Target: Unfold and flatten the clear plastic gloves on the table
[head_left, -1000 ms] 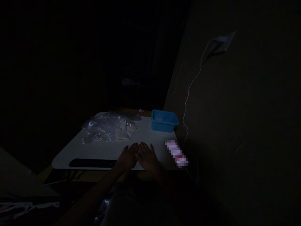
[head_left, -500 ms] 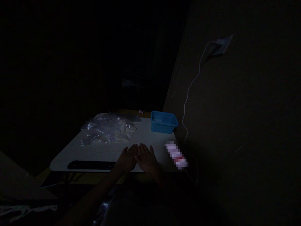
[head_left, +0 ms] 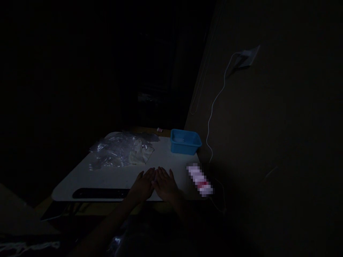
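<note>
My left hand (head_left: 143, 185) and my right hand (head_left: 165, 185) are side by side over the near part of a white table (head_left: 107, 178). Both have their fingers stretched out and hold nothing that I can see. Their fingertips nearly meet; whether they touch is hard to tell in the dim light. Beyond my left hand lies a heap of clear plastic bags (head_left: 115, 150), with a pale crumpled cloth or bag (head_left: 140, 152) at its right side. To the right of my right hand lies a pixelated, lit object (head_left: 199, 179), probably a phone, its details blurred out.
A blue plastic basin (head_left: 185, 148) stands at the table's far right corner. Along the near left edge runs a dark slot (head_left: 100, 193). A white cable (head_left: 211, 110) hangs from a wall socket (head_left: 246, 58) on the right. A small pink-and-white item (head_left: 159, 130) lies behind the table.
The view has shifted slightly, so the table and basin appear a little lower and farther left. My hands keep nearly the same outstretched pose.
</note>
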`<state>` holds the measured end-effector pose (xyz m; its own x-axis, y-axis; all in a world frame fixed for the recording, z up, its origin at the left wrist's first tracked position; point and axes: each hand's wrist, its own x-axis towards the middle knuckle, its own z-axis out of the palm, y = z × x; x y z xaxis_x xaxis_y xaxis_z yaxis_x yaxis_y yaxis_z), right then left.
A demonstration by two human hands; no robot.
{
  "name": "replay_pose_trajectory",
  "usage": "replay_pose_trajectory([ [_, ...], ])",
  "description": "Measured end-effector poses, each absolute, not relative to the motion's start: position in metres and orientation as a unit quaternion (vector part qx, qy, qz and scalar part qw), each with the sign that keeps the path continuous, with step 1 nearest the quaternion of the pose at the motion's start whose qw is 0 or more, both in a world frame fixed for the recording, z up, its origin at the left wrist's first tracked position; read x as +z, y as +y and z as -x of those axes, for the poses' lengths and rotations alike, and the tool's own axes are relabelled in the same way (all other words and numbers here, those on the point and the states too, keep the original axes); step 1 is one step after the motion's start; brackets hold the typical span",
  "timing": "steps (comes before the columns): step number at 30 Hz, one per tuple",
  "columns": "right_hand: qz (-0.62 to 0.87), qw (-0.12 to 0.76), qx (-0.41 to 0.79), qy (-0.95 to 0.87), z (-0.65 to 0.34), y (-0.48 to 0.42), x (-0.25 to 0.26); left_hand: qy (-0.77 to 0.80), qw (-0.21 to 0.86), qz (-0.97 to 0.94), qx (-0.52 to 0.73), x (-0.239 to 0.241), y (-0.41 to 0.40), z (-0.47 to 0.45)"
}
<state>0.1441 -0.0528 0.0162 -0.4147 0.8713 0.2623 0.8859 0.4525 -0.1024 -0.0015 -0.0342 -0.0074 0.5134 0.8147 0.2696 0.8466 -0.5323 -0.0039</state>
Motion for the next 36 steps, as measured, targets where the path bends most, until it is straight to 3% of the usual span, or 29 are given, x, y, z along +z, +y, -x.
replay_pose_trajectory([
  [36, 0.585, 0.129, -0.003, -0.801, -0.1396, -0.0574, 0.0184, -0.483, 0.057, 0.867, -0.108, -0.0081, -0.0306, 0.0047],
])
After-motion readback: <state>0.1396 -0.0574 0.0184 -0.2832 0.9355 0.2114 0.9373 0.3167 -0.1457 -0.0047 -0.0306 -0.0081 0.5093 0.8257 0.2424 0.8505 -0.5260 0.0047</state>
